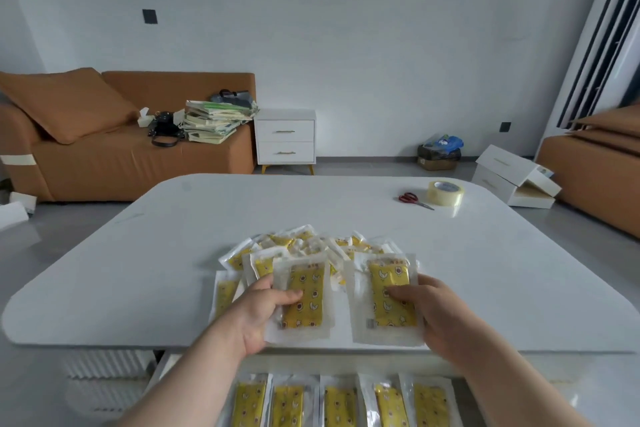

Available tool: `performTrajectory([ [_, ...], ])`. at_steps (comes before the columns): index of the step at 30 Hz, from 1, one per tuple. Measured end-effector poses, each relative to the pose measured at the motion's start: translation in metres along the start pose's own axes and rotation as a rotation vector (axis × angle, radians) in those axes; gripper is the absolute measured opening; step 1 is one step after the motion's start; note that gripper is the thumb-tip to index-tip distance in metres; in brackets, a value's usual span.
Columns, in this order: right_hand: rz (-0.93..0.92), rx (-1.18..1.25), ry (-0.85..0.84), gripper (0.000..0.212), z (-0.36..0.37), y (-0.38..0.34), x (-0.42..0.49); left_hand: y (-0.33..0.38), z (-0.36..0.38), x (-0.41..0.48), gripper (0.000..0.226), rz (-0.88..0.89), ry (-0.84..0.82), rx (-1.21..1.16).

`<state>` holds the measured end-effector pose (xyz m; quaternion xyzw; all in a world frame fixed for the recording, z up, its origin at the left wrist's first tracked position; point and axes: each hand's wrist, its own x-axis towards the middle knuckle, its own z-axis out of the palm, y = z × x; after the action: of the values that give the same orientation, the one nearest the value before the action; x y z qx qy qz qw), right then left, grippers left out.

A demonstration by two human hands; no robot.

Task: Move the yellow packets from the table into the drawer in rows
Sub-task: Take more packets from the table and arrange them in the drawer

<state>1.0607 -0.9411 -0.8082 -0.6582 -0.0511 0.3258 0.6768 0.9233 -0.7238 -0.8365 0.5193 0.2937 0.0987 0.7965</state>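
Note:
A loose pile of yellow packets (pixel 311 246) in clear wrappers lies on the white table (pixel 173 253) near its front edge. My left hand (pixel 266 312) grips one yellow packet (pixel 306 298) by its left side, thumb on top. My right hand (pixel 433 308) grips another yellow packet (pixel 388 302) by its right side, thumb across its face. Both packets are just above the table's front edge. Below the edge the open drawer (pixel 162 367) shows a row of several yellow packets (pixel 339 402) lying side by side.
Red scissors (pixel 414 199) and a roll of clear tape (pixel 445 192) lie at the table's far right. Beyond stand an orange sofa (pixel 121 156) with stacked books, a white nightstand (pixel 285 137), and white boxes (pixel 512 177) on the floor at right.

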Motion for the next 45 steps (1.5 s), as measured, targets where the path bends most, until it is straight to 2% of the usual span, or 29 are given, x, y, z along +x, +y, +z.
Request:
performTrajectory([
  [3, -0.018, -0.118, -0.079, 0.024, -0.021, 0.012, -0.019, -0.008, 0.0, -0.02, 0.031, 0.045, -0.089, 0.259],
  [6, -0.003, -0.3, -0.115, 0.021, -0.04, 0.024, -0.028, -0.013, -0.007, -0.028, 0.049, 0.02, -0.225, 0.43],
  [9, 0.016, -0.472, -0.137, 0.023, -0.053, 0.033, -0.026, -0.022, -0.014, -0.032, 0.019, 0.014, -0.232, 0.677],
  [11, 0.024, -0.623, -0.165, 0.022, -0.059, 0.039, -0.02, -0.03, -0.016, -0.032, 0.03, 0.01, -0.237, 0.925],
  [14, 0.021, -0.892, -0.19, 0.019, -0.06, 0.05, -0.011, -0.052, -0.015, -0.021, 0.029, -0.018, -0.26, 1.29],
  [17, 0.039, -1.115, -0.261, 0.017, -0.055, 0.06, -0.003, -0.085, -0.007, -0.007, 0.031, -0.013, -0.263, 1.517],
  [19, 0.036, -1.223, -0.285, 0.02, -0.053, 0.065, 0.001, -0.106, 0.001, 0.0, 0.017, -0.038, -0.296, 1.544],
  [24, 0.039, -1.306, -0.303, 0.017, -0.055, 0.069, 0.009, -0.127, 0.007, 0.011, 0.048, -0.164, -0.396, 1.593],
  [29, 0.067, -1.36, -0.305, 0.019, -0.063, 0.076, 0.012, -0.144, 0.007, 0.017, 0.063, -0.231, -0.455, 1.636],
  [35, 0.11, -1.424, -0.347, 0.024, -0.065, 0.081, 0.011, -0.154, 0.024, 0.02, 0.073, -0.186, -0.546, 1.678],
  [40, 0.115, -1.503, -0.392, 0.026, -0.059, 0.086, 0.011, -0.162, 0.03, 0.016, 0.061, -0.099, -0.643, 1.75],
  [45, 0.151, -1.551, -0.458, 0.025, -0.054, 0.104, 0.014, -0.166, 0.031, 0.009, 0.06, -0.095, -0.622, 1.741],
])
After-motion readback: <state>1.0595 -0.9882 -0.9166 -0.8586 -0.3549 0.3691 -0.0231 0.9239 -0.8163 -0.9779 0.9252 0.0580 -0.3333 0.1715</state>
